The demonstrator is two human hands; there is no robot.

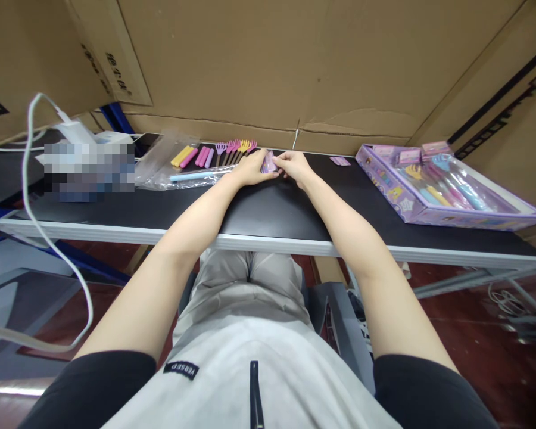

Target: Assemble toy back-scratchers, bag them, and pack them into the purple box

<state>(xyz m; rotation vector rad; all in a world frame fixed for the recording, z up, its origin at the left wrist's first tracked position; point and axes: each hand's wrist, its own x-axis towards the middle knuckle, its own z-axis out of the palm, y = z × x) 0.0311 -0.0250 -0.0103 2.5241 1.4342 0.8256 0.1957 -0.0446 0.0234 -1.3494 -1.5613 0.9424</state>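
A small pink-and-purple printed card (269,162) is between my two hands above the black table. My left hand (250,170) is closed around its left side, the thumb along the lower edge. From the right, my right hand (293,167) pinches the card's edge with fingertips. Just behind my left hand lie several back-scratcher heads (236,146) in purple, pink and yellow. Yellow and pink handles (185,156) rest further left. Near my left wrist, a light blue stick (192,177) lies in a clear plastic bag (154,167). Another small pink card (340,161) lies right of my right hand.
A purple display box (397,199) at the right holds wrapped back scratchers (455,182) and small pink packs (410,157). A white cable (27,161) loops at the left by a blurred-out item. Cardboard (232,59) walls the table's back; its metal edge (277,243) runs in front.
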